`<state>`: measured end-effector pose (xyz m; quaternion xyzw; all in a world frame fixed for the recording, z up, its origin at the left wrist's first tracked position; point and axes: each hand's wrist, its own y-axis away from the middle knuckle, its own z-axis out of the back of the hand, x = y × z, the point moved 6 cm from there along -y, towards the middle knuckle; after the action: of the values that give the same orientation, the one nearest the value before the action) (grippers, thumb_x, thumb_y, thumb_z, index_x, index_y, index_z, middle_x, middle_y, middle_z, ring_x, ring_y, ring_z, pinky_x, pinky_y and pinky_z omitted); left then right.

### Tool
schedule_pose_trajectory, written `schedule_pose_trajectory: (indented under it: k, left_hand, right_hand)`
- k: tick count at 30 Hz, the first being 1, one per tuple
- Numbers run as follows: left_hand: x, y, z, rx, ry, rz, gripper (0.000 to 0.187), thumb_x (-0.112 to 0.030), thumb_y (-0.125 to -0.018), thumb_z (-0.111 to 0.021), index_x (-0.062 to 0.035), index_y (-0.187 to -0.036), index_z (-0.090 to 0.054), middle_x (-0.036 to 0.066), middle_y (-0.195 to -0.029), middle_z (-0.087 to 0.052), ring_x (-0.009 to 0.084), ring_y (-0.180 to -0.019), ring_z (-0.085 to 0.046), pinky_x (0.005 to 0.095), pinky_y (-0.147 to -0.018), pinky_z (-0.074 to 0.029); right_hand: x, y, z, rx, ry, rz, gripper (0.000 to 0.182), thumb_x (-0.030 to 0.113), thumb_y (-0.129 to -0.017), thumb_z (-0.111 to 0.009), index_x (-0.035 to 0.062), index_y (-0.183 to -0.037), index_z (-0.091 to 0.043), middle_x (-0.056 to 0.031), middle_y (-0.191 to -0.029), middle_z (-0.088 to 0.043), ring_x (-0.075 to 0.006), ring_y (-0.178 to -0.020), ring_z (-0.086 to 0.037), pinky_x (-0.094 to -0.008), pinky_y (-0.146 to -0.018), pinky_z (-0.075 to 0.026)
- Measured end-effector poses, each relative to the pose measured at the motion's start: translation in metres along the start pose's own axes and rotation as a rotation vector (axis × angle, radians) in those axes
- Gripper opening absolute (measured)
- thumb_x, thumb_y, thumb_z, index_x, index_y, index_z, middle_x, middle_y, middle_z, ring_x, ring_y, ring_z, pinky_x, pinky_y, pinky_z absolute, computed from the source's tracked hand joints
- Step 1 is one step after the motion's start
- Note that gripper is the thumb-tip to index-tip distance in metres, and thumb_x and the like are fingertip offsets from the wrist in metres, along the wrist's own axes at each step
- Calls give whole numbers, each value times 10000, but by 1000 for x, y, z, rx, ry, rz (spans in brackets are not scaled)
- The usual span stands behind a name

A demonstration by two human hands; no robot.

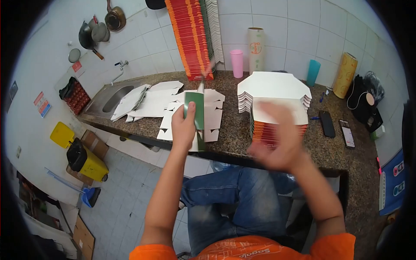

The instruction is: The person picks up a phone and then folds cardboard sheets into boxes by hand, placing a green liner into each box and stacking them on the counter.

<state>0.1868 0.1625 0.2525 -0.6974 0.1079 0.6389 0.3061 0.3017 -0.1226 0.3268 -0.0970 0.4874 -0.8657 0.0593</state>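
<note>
My left hand (pixel 183 128) is closed around a green folded cardboard carton (pixel 196 113), with the thumb lying on its green face. The carton stands tilted near the counter's front edge, over a flat white die-cut cardboard blank (pixel 213 110). My right hand (pixel 284 141), blurred by motion, is in front of a stack of cardboard pieces (pixel 274 84) with white tops and red-orange sides. Its thumb and fingers look spread, and nothing shows between them.
More white blanks (pixel 158 102) lie left, toward the sink (pixel 116 99). A tall stack of red-orange cartons (pixel 186 37) leans on the wall. A pink cup (pixel 236 63), a cardboard roll (pixel 256 50), a teal cup (pixel 313 73) and two phones (pixel 327 124) are on the granite counter.
</note>
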Motion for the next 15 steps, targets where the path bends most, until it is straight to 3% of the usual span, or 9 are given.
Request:
schedule_pose_trajectory:
  k: [1, 3, 4, 6, 7, 9, 12, 13, 15]
  left_hand:
    - [-13, 23, -2, -9, 186, -30, 280, -245, -1127, -564, 10, -1149, -678, 70, -1006, -746, 145, -841, -692, 320, -733, -554]
    - [-47, 80, -5, -89, 413, -26, 277, -227, -1129, -572, 1, -1272, -636, 58, -1086, -737, 132, -927, -695, 313, -797, -567]
    - [-63, 109, -7, -162, 452, 7, 287, -207, -1122, -583, 2, -1316, -615, 59, -1119, -733, 136, -962, -702, 310, -829, -576]
    - [-59, 149, -2, -212, 611, 34, 258, -194, -1122, -583, -12, -1303, -615, 60, -1126, -740, 136, -973, -721, 300, -846, -601]
    - [-46, 167, 8, -225, 598, 34, 258, -194, -1122, -583, -12, -1303, -615, 60, -1126, -740, 136, -973, -721, 300, -846, -601]
    - [-16, 198, 22, -140, 635, 50, 289, -170, -1114, -567, -36, -1368, -597, 87, -1219, -715, 179, -1072, -730, 316, -862, -630]
    - [-12, 219, 44, -208, 619, 148, 272, -183, -1118, -570, -41, -1349, -594, 92, -1211, -715, 184, -1049, -740, 311, -822, -650]
    - [-11, 225, 50, -257, 629, 181, 268, -192, -1131, -552, -36, -1344, -591, 104, -1202, -719, 180, -1043, -739, 298, -805, -643]
    - [-1, 244, 50, -297, 605, 207, 277, -203, -1136, -542, -34, -1352, -585, 107, -1215, -715, 180, -1054, -735, 301, -826, -636]
  right_hand:
    - [36, -2, -26, 98, -165, 74, 714, 466, -915, -766, 68, -1474, -568, -208, -1565, -526, -452, -1427, -502, -589, -1152, -394]
    - [77, 12, -73, 172, -131, 141, 872, 491, -899, -756, 117, -1617, -430, -180, -1697, -380, -498, -1516, -378, -670, -1199, -319]
    - [85, 15, -87, 172, -198, 127, 761, 389, -897, -747, 102, -1563, -517, -158, -1665, -435, -477, -1501, -415, -646, -1177, -368]
    - [88, 25, -101, -37, -188, 226, 682, 303, -860, -755, 83, -1489, -610, -158, -1600, -501, -423, -1444, -490, -566, -1139, -436]
    - [97, 26, -105, -40, -207, 225, 682, 303, -860, -755, 83, -1489, -610, -158, -1600, -501, -423, -1444, -490, -566, -1139, -436]
    - [107, 24, -107, -21, -409, 56, 604, 281, -870, -745, 82, -1435, -669, -159, -1523, -555, -365, -1367, -553, -480, -1091, -472]
    - [128, 25, -109, 91, -494, 107, 522, 268, -928, -689, 80, -1415, -690, -192, -1427, -597, -387, -1258, -608, -496, -1031, -509]
    - [133, 28, -110, 130, -509, 105, 557, 353, -912, -714, 112, -1414, -709, -189, -1423, -600, -371, -1250, -614, -496, -1032, -501]
    - [137, 42, -117, 135, -531, 40, 554, 358, -916, -722, 117, -1415, -708, -188, -1419, -601, -368, -1249, -614, -496, -1034, -494]
